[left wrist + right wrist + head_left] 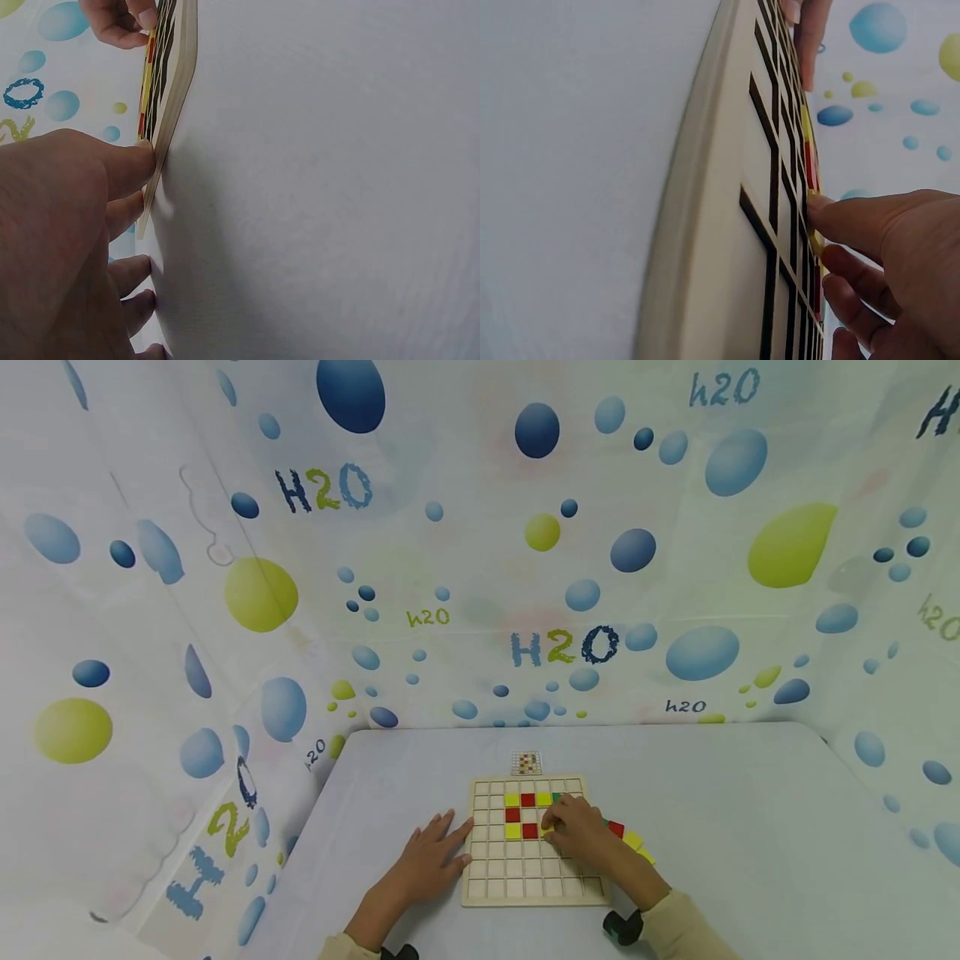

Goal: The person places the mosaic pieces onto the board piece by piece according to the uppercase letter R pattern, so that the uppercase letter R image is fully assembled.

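A wooden grid board [521, 888] lies on the white table, with red, yellow and green square tiles set in its upper cells. At the board's left edge, my left hand [429, 864] rests with fingers spread, its thumb and a finger touching the rim in the left wrist view. My right hand [581, 837] reaches over the right part of the grid. Between its thumb and fingertips it pinches a yellow tile [814, 240] down at the board's surface, beside a red tile [529, 831]. The palm hides several cells on that side.
A small printed pattern card [527, 762] lies just behind the board. Loose tiles, among them a red one [616, 829] and a yellow one [632, 841], lie right of the board, partly behind my right forearm. A curtain [480, 568] with blue and green dots hangs behind the table.
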Tool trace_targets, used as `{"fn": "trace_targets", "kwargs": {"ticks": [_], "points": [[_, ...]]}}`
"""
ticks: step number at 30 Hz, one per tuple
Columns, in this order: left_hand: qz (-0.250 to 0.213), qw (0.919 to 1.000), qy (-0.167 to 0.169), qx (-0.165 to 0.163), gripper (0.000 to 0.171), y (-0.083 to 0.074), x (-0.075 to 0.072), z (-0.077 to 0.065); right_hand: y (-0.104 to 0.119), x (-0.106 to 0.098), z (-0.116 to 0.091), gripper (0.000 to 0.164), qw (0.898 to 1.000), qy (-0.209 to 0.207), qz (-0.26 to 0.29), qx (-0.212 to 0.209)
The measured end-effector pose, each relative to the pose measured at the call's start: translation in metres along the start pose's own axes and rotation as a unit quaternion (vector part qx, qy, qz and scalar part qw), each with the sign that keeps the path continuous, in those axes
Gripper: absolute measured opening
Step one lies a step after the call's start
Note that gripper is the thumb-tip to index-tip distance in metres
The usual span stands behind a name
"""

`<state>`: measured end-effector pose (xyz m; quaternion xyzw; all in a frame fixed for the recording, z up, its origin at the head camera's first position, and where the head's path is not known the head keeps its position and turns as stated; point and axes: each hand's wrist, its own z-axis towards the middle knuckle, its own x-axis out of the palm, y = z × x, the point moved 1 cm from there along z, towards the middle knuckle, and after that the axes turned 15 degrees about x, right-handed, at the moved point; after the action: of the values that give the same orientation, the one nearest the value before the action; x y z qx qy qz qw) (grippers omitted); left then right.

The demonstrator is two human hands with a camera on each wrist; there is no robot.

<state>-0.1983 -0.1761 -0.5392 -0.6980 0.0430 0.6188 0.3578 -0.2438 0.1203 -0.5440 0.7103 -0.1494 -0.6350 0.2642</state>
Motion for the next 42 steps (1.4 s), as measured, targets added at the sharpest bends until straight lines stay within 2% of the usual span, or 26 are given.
{"fn": "trace_targets", "kwargs": {"ticks": [6,12,15,20,24,32,35,38,42], "points": [[-0.004,1.0000,-0.001,0.001,0.060,0.002,0.002,-0.001,-0.005,-0.005,-0.002,0.013,1.000,0.005,0.009,0.010],[-0.001,1.0000,0.000,-0.003,0.061,0.004,0.005,-0.001,-0.027,-0.026,0.002,0.019,0.996,-0.028,0.044,0.078],[0.002,1.0000,0.001,-0.004,0.061,0.004,0.004,-0.001,-0.045,-0.039,0.004,0.023,0.992,-0.039,0.038,0.112],[0.004,1.0000,0.000,-0.005,0.061,0.004,0.003,-0.001,-0.068,-0.048,0.005,0.020,0.989,0.004,0.024,0.144],[0.003,1.0000,0.001,-0.002,0.060,0.006,0.004,-0.001,-0.072,-0.049,0.004,0.012,0.988,0.023,0.029,0.151],[-0.002,1.0000,0.001,0.001,0.061,0.004,0.003,-0.001,-0.071,-0.050,0.004,0.017,0.986,0.036,0.029,0.161],[-0.001,1.0000,0.001,0.002,0.061,0.004,0.003,-0.001,-0.071,-0.050,0.005,0.016,0.988,0.039,0.027,0.147],[-0.001,1.0000,0.001,0.003,0.061,0.004,0.003,-0.001,-0.070,-0.053,0.004,0.022,0.989,0.025,0.028,0.141],[0.000,1.0000,0.001,0.005,0.061,0.004,0.001,0.000,-0.072,-0.056,0.004,0.025,0.987,0.005,0.031,0.155]]}}
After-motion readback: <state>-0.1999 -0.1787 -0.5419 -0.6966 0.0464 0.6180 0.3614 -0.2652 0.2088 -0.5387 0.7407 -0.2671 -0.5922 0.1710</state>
